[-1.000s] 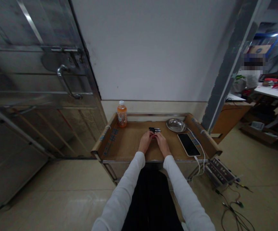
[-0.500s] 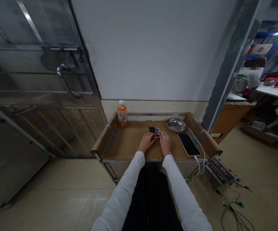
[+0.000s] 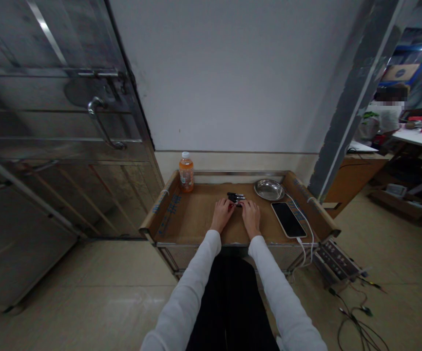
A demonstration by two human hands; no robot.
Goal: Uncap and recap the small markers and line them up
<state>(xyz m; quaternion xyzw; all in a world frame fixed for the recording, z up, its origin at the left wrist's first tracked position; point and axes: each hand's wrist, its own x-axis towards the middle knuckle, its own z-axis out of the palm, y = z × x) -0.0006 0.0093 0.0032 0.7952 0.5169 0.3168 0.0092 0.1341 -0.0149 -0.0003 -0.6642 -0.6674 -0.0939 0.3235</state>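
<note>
On the cardboard-lined cart top, my left hand [image 3: 222, 215] and my right hand [image 3: 251, 216] lie close together, fingertips almost meeting. Their fingers are pinched on a small, thin pen [image 3: 237, 204] that spans the gap between them. A bit of red shows at the left fingertips; most of the pen is hidden by the fingers. Just beyond the fingertips, several black pens [image 3: 236, 196] with clear or silvery parts lie side by side.
An orange drink bottle [image 3: 186, 174] stands at the cart's back left. At the right are a shiny metal dish [image 3: 269, 190] and a phone [image 3: 289, 220] with a white cable [image 3: 309, 226]. Raised cardboard sides [image 3: 315, 209] border the cart. An electrical box [image 3: 338, 263] sits beside it.
The fingertips have shifted slightly, and the pen between them shows less than before. The view has turned a little; pens, dish, phone and bottle keep their places on the cart.
</note>
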